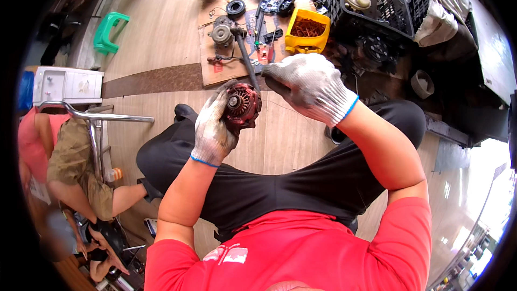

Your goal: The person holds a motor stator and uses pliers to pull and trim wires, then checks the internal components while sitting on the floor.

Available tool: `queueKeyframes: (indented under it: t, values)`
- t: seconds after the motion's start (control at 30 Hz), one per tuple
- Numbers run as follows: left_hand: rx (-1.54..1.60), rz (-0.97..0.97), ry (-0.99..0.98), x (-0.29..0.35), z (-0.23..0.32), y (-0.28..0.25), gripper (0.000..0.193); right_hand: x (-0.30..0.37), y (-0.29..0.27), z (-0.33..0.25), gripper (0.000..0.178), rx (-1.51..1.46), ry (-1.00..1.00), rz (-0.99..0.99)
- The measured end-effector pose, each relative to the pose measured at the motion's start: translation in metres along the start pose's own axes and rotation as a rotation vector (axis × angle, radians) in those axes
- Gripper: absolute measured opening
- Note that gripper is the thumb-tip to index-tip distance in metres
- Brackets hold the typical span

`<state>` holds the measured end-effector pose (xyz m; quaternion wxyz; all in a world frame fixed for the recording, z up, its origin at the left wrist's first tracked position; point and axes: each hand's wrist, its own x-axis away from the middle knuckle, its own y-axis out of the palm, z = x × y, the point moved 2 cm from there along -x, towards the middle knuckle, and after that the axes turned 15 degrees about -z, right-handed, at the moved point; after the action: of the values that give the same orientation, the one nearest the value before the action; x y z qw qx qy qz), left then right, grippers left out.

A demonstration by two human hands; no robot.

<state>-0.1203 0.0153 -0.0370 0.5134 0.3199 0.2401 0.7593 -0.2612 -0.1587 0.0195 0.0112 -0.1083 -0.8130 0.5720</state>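
Observation:
My left hand, in a soiled white knit glove, is closed around a motor part with reddish copper windings, its round end and central shaft facing up. A long dark bar reaches from the cardboard to the far edge of this part; I cannot tell whether they touch. My right hand, in a matching glove with dark stained fingers, is raised just right of the bar's near end. Its fingers are drawn together, and what they hold, if anything, is hidden.
On the cardboard ahead lie a round metal motor housing, a black ring and small parts. Rightward stand a yellow container of copper-coloured scraps and a black crate. A green stool and another person are at left.

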Motion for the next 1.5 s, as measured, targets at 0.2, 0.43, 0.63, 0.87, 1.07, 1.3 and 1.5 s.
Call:
queueKeyframes:
  t: [0.2, 0.43, 0.63, 0.87, 1.07, 1.3, 1.5]
  values:
    - [0.11, 0.14, 0.054, -0.003, 0.001, -0.029, 0.033, 0.016, -0.027, -0.012, 0.015, -0.054, -0.114, -0.155]
    - [0.313, 0.242, 0.114, -0.001, 0.015, -0.029, 0.033, 0.027, -0.031, 0.002, 0.006, 0.137, -0.014, -0.344]
    - [0.208, 0.14, 0.024, 0.003, 0.015, -0.012, 0.033, 0.035, -0.038, 0.059, 0.022, 0.096, 0.156, -0.198]
    - [0.245, -0.054, -0.009, 0.002, 0.017, -0.003, 0.035, 0.039, -0.011, 0.104, 0.024, 0.062, 0.231, -0.114]
    - [0.301, -0.147, -0.009, 0.005, 0.011, -0.005, 0.038, 0.01, 0.018, 0.068, 0.053, 0.082, 0.123, -0.217]
    - [0.356, -0.176, -0.009, 0.005, 0.006, -0.002, 0.041, -0.003, 0.031, 0.061, 0.036, 0.055, 0.132, -0.136]
    - [0.31, -0.155, -0.038, 0.007, 0.007, -0.002, 0.044, -0.013, 0.029, 0.03, 0.041, 0.03, -0.031, -0.333]
